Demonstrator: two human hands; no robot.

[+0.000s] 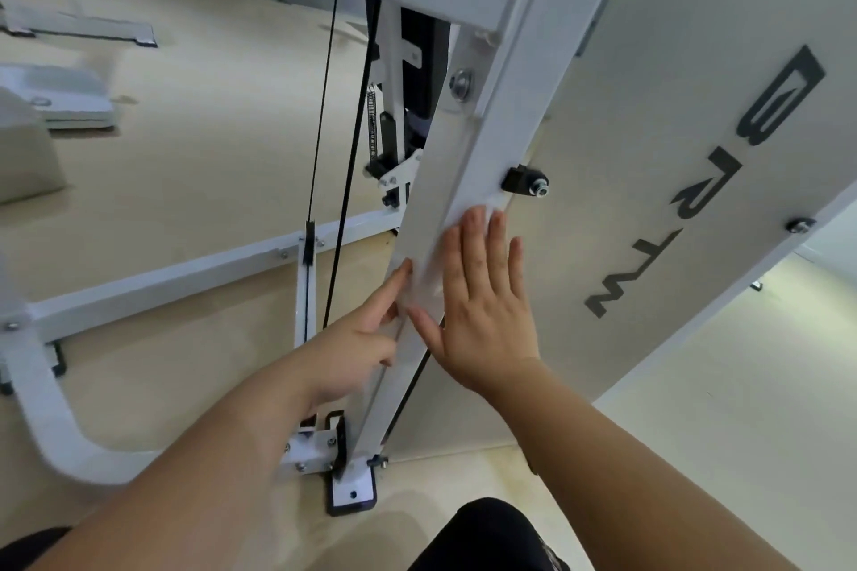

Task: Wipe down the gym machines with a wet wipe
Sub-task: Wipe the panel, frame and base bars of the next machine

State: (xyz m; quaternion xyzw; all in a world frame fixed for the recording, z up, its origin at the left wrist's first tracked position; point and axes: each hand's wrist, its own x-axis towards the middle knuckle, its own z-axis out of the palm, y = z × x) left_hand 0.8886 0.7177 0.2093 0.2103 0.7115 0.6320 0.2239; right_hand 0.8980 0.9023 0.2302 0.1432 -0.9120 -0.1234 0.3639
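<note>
Right grip [482, 315], fingers flat, is pressing the wet wipe [429, 287] onto the post [436, 213]. Left grip [357, 343] is touching the post's edge, and I cannot tell whether it is clamped. Unpinched, the wipe is risking snagging on the bolt [521, 180] just beyond the fingertips.

The floor [185, 181] is smooth, tan and unpatterned, spreading left of the fingers [473, 236] and above them to the top of the view. Soft, even light leaves only faint shadows on it. Far left of the fingers, at the edge of view, sits a beige block [23, 153], with a pale flat slab [60, 93] just above it. Right of and below the fingers lies a paler cream surface [719, 408] with a greenish cast.
</note>
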